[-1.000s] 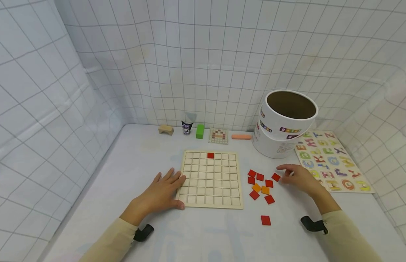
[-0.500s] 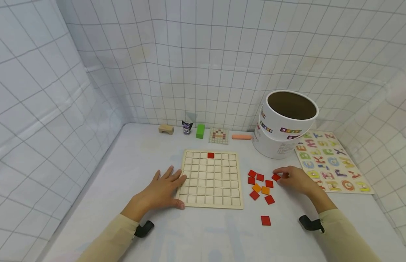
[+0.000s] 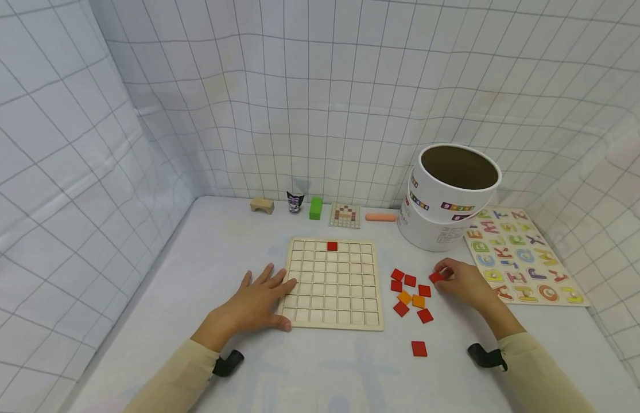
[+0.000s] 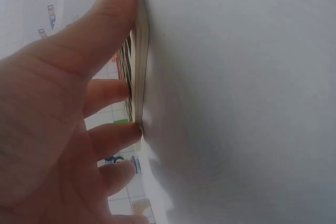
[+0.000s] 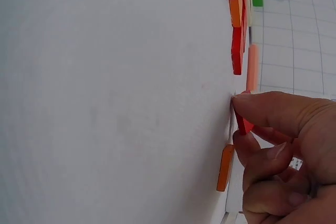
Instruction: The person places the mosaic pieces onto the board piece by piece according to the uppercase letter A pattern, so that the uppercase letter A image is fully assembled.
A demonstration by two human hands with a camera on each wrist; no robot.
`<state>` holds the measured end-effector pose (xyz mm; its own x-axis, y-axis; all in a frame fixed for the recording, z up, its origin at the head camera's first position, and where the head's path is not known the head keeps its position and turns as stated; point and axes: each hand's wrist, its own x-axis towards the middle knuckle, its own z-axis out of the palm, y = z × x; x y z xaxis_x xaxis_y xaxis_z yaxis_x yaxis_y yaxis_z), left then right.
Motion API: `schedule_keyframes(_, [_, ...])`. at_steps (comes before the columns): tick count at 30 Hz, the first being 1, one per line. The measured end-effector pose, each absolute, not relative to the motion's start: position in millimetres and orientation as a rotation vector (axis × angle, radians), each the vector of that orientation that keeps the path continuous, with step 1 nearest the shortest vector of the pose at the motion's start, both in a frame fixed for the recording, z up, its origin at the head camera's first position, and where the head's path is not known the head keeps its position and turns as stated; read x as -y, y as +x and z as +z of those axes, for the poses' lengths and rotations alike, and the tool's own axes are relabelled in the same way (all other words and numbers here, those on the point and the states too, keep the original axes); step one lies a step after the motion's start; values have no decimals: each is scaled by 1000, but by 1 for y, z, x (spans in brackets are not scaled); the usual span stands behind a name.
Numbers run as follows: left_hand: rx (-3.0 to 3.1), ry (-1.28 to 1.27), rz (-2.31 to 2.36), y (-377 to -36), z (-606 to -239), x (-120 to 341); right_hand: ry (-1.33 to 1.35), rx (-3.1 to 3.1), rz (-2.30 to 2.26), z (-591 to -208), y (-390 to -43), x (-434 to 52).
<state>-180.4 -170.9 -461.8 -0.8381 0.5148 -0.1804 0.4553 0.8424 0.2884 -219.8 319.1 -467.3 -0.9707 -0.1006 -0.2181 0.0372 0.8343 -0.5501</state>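
Observation:
My right hand point(image 3: 463, 282) pinches a red square tile point(image 3: 436, 277) between thumb and fingers, right of the loose tiles. Up close in the right wrist view, the pinched red tile point(image 5: 243, 121) stands tilted against the tabletop, its other fingers curled underneath. With fingers spread, my left hand point(image 3: 255, 302) rests on the left edge of a pale wooden grid board point(image 3: 331, 285). The left wrist view has the thumb and fingertips against the board's edge point(image 4: 140, 72). One red tile point(image 3: 332, 246) lies in the board's top row.
Several red tiles point(image 3: 400, 308) and two orange tiles point(image 3: 418, 301) lie between board and right hand. A white bucket point(image 3: 438, 229) stands behind, beside a letter board point(image 3: 526, 258). Along the back are a wooden arch point(image 3: 262, 205), a figurine point(image 3: 295, 202), a green block point(image 3: 315, 208) and a pattern card point(image 3: 345, 215).
My right hand has moved slightly left to the rightmost red tile and now pinches it, turning it a little. The left hand stays at the board's edge.

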Motion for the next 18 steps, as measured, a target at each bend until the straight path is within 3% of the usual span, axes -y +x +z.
schedule_keyframes(11, [-2765,726,327,-182,-461,169,-1,-2746,-968,-470,-224,-322])
schedule_keyframes(18, [-2768,726,325,-181,-460,169,36,-2532,-1421,-467,-223,-322])
